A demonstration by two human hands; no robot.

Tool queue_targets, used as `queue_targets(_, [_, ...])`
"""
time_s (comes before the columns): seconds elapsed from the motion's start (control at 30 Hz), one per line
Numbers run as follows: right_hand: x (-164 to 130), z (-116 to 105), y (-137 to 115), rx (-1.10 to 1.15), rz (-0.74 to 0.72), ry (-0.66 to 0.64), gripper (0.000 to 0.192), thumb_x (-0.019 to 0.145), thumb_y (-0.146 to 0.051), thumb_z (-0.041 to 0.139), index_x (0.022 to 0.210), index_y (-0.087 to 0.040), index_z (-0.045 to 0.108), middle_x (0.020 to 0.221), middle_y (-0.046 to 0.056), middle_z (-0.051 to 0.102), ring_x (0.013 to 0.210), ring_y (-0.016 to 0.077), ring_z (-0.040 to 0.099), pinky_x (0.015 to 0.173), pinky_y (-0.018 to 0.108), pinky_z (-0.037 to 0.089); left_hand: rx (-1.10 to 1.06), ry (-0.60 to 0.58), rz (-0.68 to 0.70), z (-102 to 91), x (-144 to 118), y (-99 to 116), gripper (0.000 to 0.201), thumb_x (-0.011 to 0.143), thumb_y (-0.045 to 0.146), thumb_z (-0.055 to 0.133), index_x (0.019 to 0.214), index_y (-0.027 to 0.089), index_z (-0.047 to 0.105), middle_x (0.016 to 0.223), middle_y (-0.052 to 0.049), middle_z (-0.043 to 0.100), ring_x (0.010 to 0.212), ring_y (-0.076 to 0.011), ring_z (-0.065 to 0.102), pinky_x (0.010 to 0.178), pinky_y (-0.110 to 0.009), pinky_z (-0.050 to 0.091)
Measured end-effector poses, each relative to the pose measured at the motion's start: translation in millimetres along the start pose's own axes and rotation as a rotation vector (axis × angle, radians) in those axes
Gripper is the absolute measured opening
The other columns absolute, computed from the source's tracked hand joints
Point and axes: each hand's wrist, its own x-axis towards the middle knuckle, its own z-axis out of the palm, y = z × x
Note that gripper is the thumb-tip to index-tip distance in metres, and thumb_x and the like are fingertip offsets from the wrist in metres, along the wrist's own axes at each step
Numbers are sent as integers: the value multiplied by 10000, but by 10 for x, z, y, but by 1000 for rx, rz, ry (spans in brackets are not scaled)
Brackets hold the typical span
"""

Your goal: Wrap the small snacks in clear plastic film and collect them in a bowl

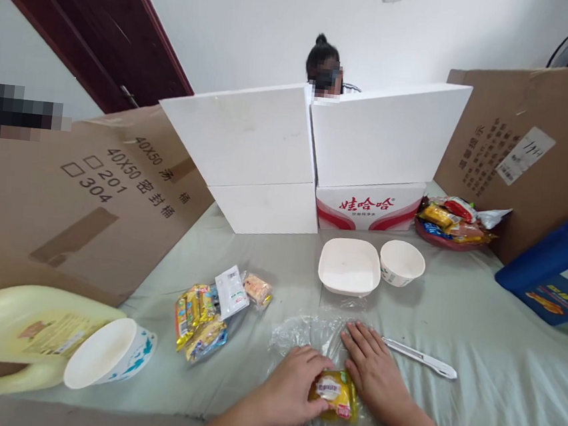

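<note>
My left hand [297, 387] curls round a yellow wrapped snack packet [331, 393], its thumb and fingers at the packet's left side. Under the packet a clear plastic bag [297, 331] lies spread on the cloth. Stretched out flat, my right hand [374, 366] presses on the bag, just right of the packet. A white-handled utility knife [423, 359] lies to the right of that hand. Further left sits a small heap of wrapped snacks [201, 315] with a white sachet [231, 291] on top and a clear-wrapped snack [257, 289] beside it.
A white square bowl [349, 266] and a paper cup [402, 263] stand ahead. Behind are white boards [265, 144], with a person [324, 66] beyond. A snack basket [452, 239] and blue jug [557, 273] stand right; a paper tub [112, 355] and yellow jug [42, 327] lie left.
</note>
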Motion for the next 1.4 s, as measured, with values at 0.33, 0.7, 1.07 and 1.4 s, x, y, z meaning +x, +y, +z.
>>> queue_targets(0.33, [18, -81, -25, -18, 0, -18, 458, 903, -255, 522, 1359, -214, 508, 1417, 85, 511, 1311, 266, 459, 1052, 476, 398, -192, 592, 66, -897, 806, -39, 302, 812, 272, 668, 1095, 199, 594, 1057, -64, 629, 1006, -224, 594, 888, -361, 479])
queue_targets(0.7, [-119, -7, -75, -193, -43, 70, 492, 882, -266, 513, 1369, -200, 492, 1432, 74, 498, 1322, 248, 432, 1082, 416, 299, 218, 74, 151, 44, 458, -218, 448, 877, 361, 628, 1300, 244, 539, 1437, -94, 469, 1330, -312, 410, 1089, -497, 350])
queue_targets(1.07, [-24, -262, -254, -17, 28, 26, 304, 934, -222, 439, 1190, -211, 603, 1211, 68, 651, 1129, 209, 575, 990, 368, 418, 400, 53, 94, 254, 237, -518, 692, 918, 534, 511, 1500, 249, 269, 1585, -87, 220, 1471, -297, 115, 1179, -538, 151])
queue_targets(1.4, [118, 202, -67, -197, 157, 75, 520, 894, -364, 491, 1381, -180, 486, 1503, 118, 390, 1402, 344, 279, 1095, 539, 254, 453, 352, -235, -50, 169, -929, 439, 962, 261, 403, 1361, 98, 484, 1452, -183, 446, 1382, -320, 356, 1108, -533, 317])
